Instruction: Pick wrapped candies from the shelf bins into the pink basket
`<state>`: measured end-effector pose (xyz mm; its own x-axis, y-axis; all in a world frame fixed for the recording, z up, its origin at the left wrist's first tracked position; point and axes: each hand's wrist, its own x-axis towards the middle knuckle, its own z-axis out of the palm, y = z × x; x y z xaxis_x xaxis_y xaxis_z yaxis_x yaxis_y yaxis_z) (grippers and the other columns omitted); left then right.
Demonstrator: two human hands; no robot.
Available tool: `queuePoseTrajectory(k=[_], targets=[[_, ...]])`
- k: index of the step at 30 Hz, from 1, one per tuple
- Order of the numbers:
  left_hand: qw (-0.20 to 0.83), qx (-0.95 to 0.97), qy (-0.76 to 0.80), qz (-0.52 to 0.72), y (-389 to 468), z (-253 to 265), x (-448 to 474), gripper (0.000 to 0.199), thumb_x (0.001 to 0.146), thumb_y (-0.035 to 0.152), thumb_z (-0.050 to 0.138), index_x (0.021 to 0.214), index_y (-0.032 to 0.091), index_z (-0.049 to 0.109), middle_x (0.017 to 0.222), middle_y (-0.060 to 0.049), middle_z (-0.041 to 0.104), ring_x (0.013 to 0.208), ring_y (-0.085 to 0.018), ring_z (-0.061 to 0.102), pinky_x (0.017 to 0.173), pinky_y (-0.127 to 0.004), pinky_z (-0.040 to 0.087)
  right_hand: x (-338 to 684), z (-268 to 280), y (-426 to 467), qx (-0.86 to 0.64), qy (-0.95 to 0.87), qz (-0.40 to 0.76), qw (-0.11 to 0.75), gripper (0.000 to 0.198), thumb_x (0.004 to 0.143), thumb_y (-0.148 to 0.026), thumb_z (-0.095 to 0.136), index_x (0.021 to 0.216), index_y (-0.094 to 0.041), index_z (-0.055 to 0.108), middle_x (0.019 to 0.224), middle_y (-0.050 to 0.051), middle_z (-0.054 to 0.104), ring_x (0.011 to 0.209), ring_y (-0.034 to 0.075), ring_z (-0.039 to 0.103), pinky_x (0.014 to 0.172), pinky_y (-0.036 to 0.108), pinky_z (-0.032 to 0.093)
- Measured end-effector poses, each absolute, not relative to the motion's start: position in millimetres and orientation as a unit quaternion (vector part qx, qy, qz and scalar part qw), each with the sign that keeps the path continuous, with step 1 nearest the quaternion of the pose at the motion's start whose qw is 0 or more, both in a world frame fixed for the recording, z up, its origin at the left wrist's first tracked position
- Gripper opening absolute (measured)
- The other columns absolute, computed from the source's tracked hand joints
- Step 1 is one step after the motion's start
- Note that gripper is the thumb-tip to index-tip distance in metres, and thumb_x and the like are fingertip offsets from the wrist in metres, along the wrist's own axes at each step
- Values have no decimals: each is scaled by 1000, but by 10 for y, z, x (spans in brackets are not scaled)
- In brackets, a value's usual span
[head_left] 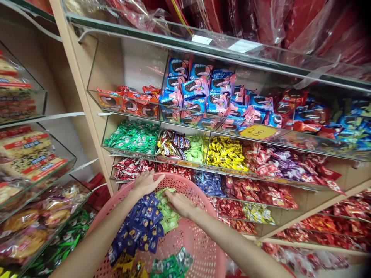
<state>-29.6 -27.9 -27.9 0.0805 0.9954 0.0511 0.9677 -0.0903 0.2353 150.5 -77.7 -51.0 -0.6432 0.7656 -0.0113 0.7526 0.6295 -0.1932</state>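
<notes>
Pink perforated plastic is forming the basket (208, 258), where light-green packets (169, 222) are lying against navy packets (144, 216), with yellow packets (129, 266) and dark-green packets (171, 266) sitting nearer the body. The left hand (144, 183) is resting at the far rim, thumb spreading; its other fingers are hiding, so whether it is gripping I cannot tell. The right hand (179, 202) is half curling, fingertips touching the light-green packets; whether it is pinching one I cannot tell. Good handling probably means the left is steadying the rim while the right is moving lightly, dragging no navy ones along.
</notes>
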Motion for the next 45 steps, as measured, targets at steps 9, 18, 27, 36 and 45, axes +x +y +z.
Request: queuePoseTrajectory(k=[9,18,27,36,45], targets=[[68,735,668,95,-211,-332,-281,85,71,74,10,113,13,52,116,-17,55,107,-30,49,88,-40,34,1548,-478,-792,-429,-892,96,105,24,80,-15,40,103,-22,39,105,3,53,79,14,55,61,24,36],[61,757,644,98,-165,-377,-204,83,72,73,11,108,13,56,108,-16,60,103,-29,52,89,-39,34,1712,-520,-858,-451,-861,127,199,17,81,-16,41,96,-23,41,94,1,55,75,14,55,64,23,38],[61,759,642,94,-184,-311,-112,85,72,74,10,110,12,54,109,-17,59,103,-31,52,87,-41,36,1828,-211,-857,-435,-863,70,248,10,86,-20,37,92,-22,45,86,1,55,70,13,54,61,22,38],[59,750,650,107,-216,-295,-158,85,72,73,11,114,12,52,113,-17,57,105,-31,51,89,-41,35,2005,988,-186,-508,-810,-93,277,19,87,-21,36,101,-18,49,99,7,55,84,17,54,71,25,39],[72,733,665,124,-241,-302,-252,80,72,73,15,111,15,54,113,-16,57,106,-31,50,88,-43,34,1913,1062,530,-589,-779,-181,115,42,78,-2,37,117,-15,44,111,15,55,107,26,45,82,34,36]])
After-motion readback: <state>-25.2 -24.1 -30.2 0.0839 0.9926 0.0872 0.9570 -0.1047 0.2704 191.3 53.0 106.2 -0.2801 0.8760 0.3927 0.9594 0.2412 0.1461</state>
